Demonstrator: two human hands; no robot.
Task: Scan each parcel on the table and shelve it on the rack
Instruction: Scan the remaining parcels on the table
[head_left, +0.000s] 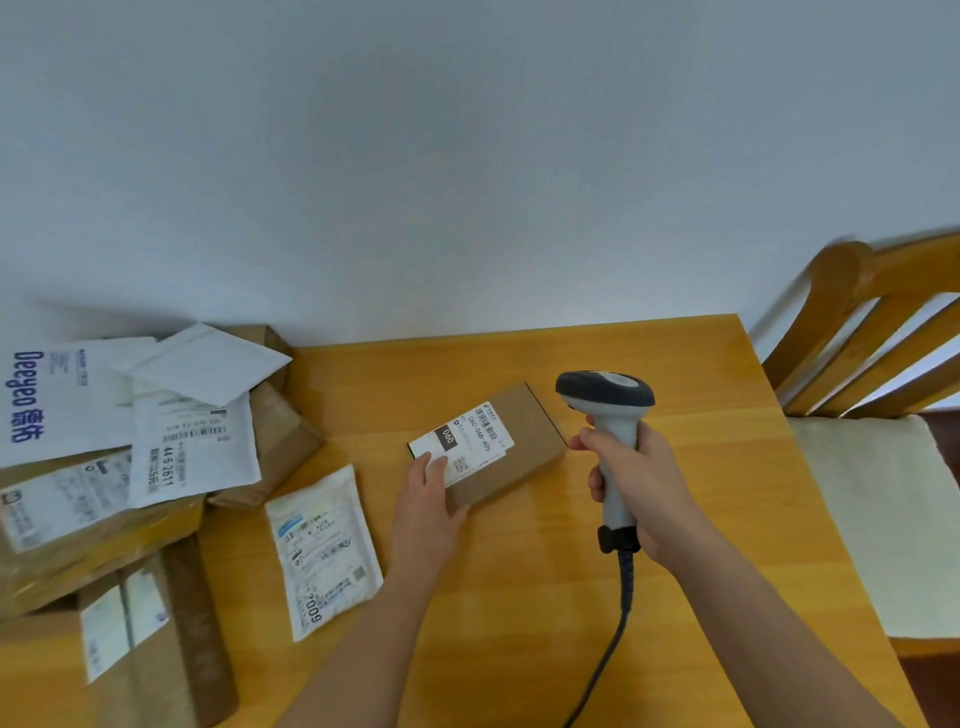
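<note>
1. Parcel, a small brown box, lies mid-table; the left hand pinches its near corner, fingers on the label.
2. The right hand is wrapped round the scanner handle, just right of the box.
3. A mailer lies left; a pile beyond.

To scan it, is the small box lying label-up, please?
Label-up: the white label on the box faces the camera; the left hand holds it.

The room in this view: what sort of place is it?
Probably a home room used as a mail-sorting spot: a wooden chair, parcels piled on a table, and a handheld scanner.
</note>
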